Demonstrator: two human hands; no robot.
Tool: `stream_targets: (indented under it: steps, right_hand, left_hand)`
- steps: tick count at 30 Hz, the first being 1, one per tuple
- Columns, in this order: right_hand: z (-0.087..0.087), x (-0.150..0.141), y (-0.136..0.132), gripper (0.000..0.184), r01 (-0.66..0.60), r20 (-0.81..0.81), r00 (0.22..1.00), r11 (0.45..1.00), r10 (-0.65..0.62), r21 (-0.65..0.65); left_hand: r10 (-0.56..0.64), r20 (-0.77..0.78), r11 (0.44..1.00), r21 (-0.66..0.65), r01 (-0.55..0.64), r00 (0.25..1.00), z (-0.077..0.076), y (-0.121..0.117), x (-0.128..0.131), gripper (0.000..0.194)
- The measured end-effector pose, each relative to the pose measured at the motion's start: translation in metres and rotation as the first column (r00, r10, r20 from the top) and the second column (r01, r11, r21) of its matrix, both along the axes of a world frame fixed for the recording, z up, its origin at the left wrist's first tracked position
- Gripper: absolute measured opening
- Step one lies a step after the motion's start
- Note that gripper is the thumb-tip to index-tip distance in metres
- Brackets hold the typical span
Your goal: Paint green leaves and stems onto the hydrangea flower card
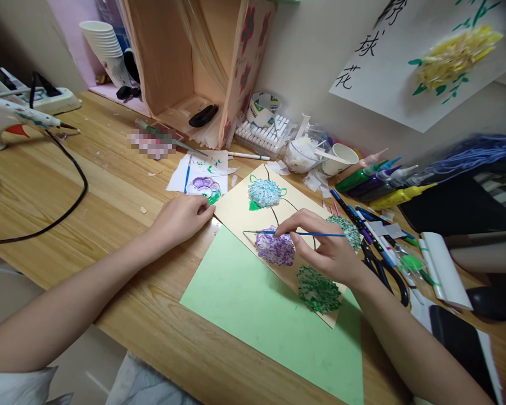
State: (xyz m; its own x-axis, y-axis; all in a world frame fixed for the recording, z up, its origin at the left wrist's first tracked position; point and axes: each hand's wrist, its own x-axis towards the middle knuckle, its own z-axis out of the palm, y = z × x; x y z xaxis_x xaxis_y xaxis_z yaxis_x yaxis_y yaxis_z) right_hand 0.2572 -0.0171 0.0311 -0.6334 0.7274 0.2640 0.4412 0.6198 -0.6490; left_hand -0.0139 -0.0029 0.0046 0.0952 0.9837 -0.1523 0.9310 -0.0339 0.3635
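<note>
Green paper [257, 320] lies partly under the cream card [259, 218] on the wooden desk [143, 304]. Above the card, the right hand [322, 244] pinches a blue paintbrush [263, 232]; at the card's left corner, the left hand [183, 216] has curled fingers, their grip unclear. Beyond that corner sits a palette [203, 186].

Head view, one: from my head, forward and down; left hand [182, 217], right hand [322, 247] near; wall [307, 67] beyond.

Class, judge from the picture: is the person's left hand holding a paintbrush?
No: the right hand holds the blue paintbrush, while the left hand is at a corner of the cream card.
</note>
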Motion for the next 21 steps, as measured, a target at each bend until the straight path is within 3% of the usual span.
stream_targets:
  steps: [21]
  right_hand:
    - [0.0000,0.0006,0.0006,0.018,0.023,-0.003,1.000,1.000,-0.023,0.009]
  left_hand:
    - [-0.026,-0.015,1.000,-0.001,0.026,1.000,0.0019,-0.0019,-0.0007,0.034]
